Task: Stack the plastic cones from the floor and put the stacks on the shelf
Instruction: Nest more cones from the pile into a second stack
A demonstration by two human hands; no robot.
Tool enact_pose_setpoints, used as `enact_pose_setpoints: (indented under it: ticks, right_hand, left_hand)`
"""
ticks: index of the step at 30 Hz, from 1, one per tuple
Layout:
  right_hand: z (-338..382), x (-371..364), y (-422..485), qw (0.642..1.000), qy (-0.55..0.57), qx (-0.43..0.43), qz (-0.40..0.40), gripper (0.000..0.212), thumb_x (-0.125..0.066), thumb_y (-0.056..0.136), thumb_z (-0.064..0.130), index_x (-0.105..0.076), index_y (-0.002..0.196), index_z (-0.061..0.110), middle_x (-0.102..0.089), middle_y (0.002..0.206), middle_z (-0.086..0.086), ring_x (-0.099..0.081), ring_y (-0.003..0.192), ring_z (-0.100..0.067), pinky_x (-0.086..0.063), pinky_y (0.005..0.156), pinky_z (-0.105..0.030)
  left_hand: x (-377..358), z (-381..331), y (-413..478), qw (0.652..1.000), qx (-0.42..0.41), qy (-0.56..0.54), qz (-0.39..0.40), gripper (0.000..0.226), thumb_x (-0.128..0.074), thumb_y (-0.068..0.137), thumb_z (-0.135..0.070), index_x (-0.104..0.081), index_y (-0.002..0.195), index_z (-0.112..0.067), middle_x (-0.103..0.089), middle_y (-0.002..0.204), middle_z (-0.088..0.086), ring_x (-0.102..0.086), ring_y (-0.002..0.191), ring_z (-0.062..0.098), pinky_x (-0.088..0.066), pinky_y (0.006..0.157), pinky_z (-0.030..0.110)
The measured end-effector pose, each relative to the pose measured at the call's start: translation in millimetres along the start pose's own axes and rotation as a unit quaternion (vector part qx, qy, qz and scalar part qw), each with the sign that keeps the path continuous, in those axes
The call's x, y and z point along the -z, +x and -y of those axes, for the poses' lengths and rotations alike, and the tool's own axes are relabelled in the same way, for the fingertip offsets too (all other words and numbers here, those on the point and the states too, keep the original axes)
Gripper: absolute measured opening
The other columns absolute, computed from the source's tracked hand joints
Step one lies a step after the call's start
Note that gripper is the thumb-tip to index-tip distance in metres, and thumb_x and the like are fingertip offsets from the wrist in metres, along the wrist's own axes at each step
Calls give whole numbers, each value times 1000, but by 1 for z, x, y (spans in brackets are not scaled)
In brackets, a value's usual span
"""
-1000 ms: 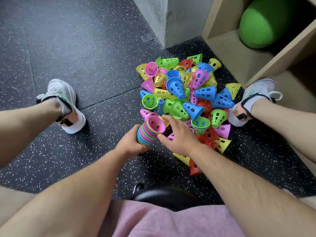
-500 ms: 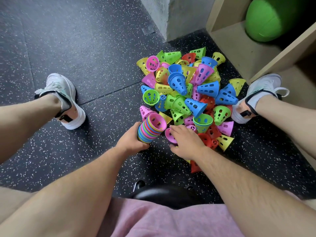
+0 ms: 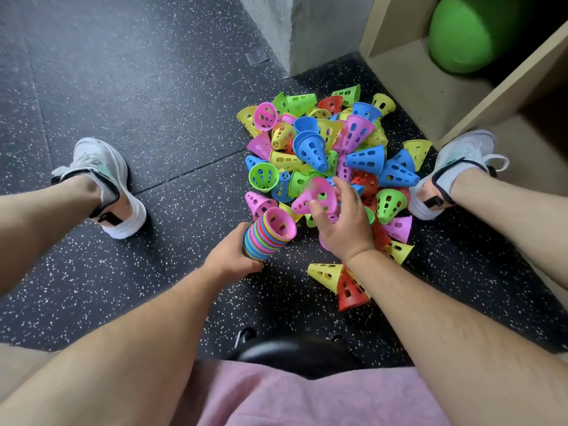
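A heap of loose plastic cones (image 3: 332, 149) in pink, blue, green, yellow and red lies on the dark speckled floor between my feet. My left hand (image 3: 229, 256) grips a nested multicoloured stack of cones (image 3: 267, 236), tilted with its pink open mouth facing up and right. My right hand (image 3: 344, 224) holds a single pink cone (image 3: 310, 195) by its rim just above the heap, a little right of and beyond the stack's mouth, its tip pointing left. A yellow cone (image 3: 324, 273) and a red cone (image 3: 349, 292) lie near my right forearm.
A light wooden shelf unit (image 3: 408, 75) stands at the upper right with a green ball (image 3: 467, 35) in its cubby. A grey concrete pillar (image 3: 295, 29) rises behind the heap. My white shoes (image 3: 104, 186) flank the pile, and a black stool seat (image 3: 292, 348) is under me.
My right hand has lifted a pink cone out of the heap and raised it beside the stack's mouth. The left hand has kept the stack in about the same place.
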State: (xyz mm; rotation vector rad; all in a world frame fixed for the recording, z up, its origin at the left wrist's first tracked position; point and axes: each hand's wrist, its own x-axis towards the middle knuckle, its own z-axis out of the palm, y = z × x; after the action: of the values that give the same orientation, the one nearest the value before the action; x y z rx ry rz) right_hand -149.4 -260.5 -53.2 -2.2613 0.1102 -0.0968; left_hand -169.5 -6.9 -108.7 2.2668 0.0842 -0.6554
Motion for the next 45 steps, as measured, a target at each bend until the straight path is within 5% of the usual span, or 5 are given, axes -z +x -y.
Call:
enact_pose_setpoints:
  ticks: [8, 20, 31, 39, 45]
  right_hand:
    - [-11, 1, -17, 976, -114, 71, 170, 78, -41, 84, 70, -50, 143, 20, -56, 139, 4, -43, 130, -15, -38, 111, -40]
    - [-58, 57, -23, 977, -201, 0, -67, 28, -60, 90, 30, -64, 112, 15, -58, 111, 0, -49, 109, -20, -45, 98, -40]
    - [-37, 43, 32, 970, -205, -98, 92, 99, -64, 81, 69, -14, 157, 29, -28, 160, -1, -24, 147, -24, -23, 120, -44]
    - [-43, 46, 32, 991, -48, -121, 35, 82, -79, 76, 53, -34, 140, 27, -52, 137, 3, -54, 121, -18, -47, 97, -36]
    - [-27, 53, 25, 999, 9, -10, 34, 58, -73, 81, 52, -53, 128, 23, -58, 120, 8, -58, 106, -8, -51, 94, -30]
  left_hand:
    - [-14, -31, 10, 998, -49, 26, 26, 65, -77, 58, -36, -52, 119, -38, -68, 92, -10, -69, 76, 13, -60, 69, 38]
    - [-32, -51, 17, 995, -73, 30, 56, 71, -76, 51, -46, -50, 117, -44, -69, 96, -11, -70, 80, 12, -61, 73, 42]
    - [-28, -54, 22, 998, -55, 9, 5, 73, -76, 54, -45, -53, 122, -29, -69, 99, -9, -69, 86, 14, -59, 78, 41]
    - [-25, -52, 25, 999, -38, -9, -10, 69, -79, 58, -37, -52, 121, -31, -68, 96, -11, -68, 83, 9, -59, 76, 37]
    - [-27, -48, 23, 999, -36, 11, -4, 75, -77, 55, -42, -52, 125, -29, -68, 99, -7, -69, 87, 17, -59, 79, 43]
